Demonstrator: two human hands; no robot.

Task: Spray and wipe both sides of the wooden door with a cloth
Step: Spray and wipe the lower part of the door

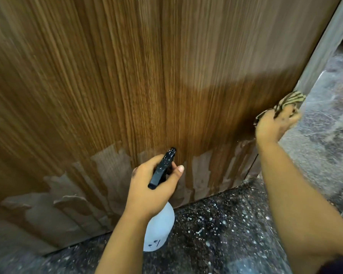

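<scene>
head view: left hand (152, 186) grip closed on spray bottle (159, 228), 6 o'clock; right hand (273, 125) presses soft, limp cloth (289, 100), bunched, against wet wooden door (147, 86) edge, 3 o'clock.

Cloth (289, 100) against wet wooden door (127, 86)

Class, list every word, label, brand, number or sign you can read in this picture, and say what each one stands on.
None can be read.
Spray bottle in the left hand: a few dark marks low on the white body, too small and blurred to read.
Wooden door: no lettering.
Cloth in the right hand: stripes only, no text.
</scene>
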